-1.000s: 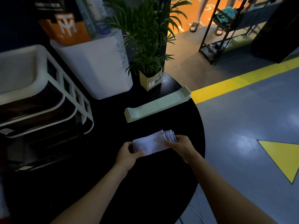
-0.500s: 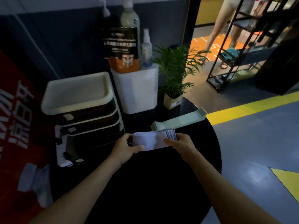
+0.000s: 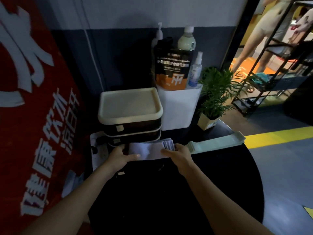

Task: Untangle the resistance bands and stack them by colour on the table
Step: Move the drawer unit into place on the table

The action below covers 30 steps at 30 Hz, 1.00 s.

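Left hand (image 3: 121, 155): fingers curled round the left end of a flat, pale lilac bundle of stretchy resistance bands (image 3: 149, 150), thumb lying along its near edge. Bundle spans the gap between the two hands, held level just above the round black table top (image 3: 220, 184); whether it touches the top cannot be told in this dim light. Behind the left hand, close by: a stacked set of dark drawers with a cream tray-shaped lid (image 3: 129, 114). Layered ends of the lilac bands fan out slightly just left of the right hand's knuckles. Right hand (image 3: 177, 152): pinches the right end of the bundle, thumb on top, fingers tucked beneath. Just right of that hand, nearly touching it: a long, neat stack of pale green flat bands (image 3: 218, 144) lying on the table. Further behind and right: a small green potted plant in a cream square pot (image 3: 214, 99). Judgement: lilac set looks untangled and gathered; step in hand is squaring it and laying it down. To do it well, tap the fanned ends flush, keep both grips even so layers do not slide, and set it beside the green stack, not overlapping
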Each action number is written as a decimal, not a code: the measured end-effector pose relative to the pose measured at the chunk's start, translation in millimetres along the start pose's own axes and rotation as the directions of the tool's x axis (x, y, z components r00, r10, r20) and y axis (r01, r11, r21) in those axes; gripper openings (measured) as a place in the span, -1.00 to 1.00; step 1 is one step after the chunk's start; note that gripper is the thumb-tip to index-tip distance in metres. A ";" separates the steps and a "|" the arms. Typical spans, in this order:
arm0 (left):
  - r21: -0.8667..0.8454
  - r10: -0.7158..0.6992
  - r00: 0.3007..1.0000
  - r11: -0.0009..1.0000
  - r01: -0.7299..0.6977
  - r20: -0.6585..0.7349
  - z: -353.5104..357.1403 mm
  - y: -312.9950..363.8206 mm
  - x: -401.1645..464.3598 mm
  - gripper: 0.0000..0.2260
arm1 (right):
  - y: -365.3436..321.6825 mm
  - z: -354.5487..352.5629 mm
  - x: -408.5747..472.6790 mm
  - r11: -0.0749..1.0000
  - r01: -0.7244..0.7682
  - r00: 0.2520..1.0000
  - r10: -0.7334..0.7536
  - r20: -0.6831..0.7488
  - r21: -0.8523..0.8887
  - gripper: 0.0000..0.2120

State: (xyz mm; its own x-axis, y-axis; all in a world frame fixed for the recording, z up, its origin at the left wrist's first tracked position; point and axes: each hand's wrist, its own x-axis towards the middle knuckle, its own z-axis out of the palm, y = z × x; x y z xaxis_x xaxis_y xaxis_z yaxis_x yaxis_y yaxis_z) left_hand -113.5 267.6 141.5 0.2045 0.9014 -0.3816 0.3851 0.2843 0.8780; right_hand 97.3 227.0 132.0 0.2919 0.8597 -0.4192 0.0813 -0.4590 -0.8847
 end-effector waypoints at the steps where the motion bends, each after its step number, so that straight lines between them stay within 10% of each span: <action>1: -0.021 -0.033 0.999 0.999 0.033 -0.017 -4.3 -5.2 1.4 -0.52 | -0.5 8.0 2.8 1.000 -0.003 1.000 0.003 0.007 -0.025 -0.73; 20: 0.632 -0.070 0.977 0.752 0.185 -0.203 0.9 -51.8 20.3 -0.58 | 6.0 65.1 20.8 0.840 -0.073 0.997 0.070 -0.027 -0.538 -0.72; 30: 0.838 0.306 0.945 0.481 -0.257 0.114 6.5 -55.8 -11.6 -0.63 | 6.2 64.0 13.6 0.804 -0.016 0.998 -0.026 -0.062 -0.595 -0.69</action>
State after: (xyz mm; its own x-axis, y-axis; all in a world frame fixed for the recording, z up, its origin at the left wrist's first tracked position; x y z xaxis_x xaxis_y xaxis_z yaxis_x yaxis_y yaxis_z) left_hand -131.5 239.1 95.1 0.4135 0.9019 -0.1246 0.8871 -0.3683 0.2780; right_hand 40.8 250.2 107.7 0.3484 0.8556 -0.3828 0.6274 -0.5163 -0.5830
